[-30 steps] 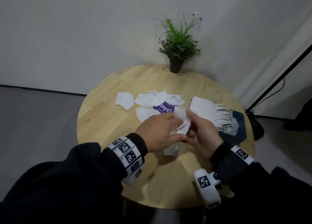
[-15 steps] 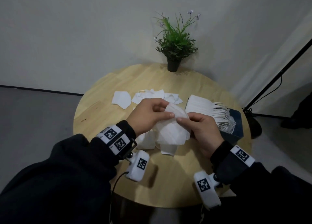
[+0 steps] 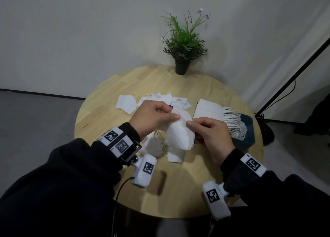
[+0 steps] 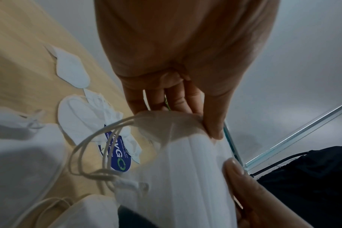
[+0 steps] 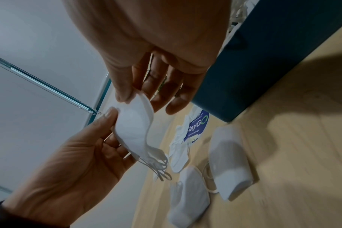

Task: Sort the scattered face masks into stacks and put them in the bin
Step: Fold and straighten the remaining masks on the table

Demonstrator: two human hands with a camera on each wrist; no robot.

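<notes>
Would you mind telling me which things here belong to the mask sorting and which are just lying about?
Job:
- held masks, pinched by left hand and right hand
- loose masks on the table
- stacked masks
- bin

Lying about:
- potted plant
- purple sticker
- table

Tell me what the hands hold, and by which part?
Both hands pinch a small stack of white masks at its upper edge: left hand, right hand.
</notes>
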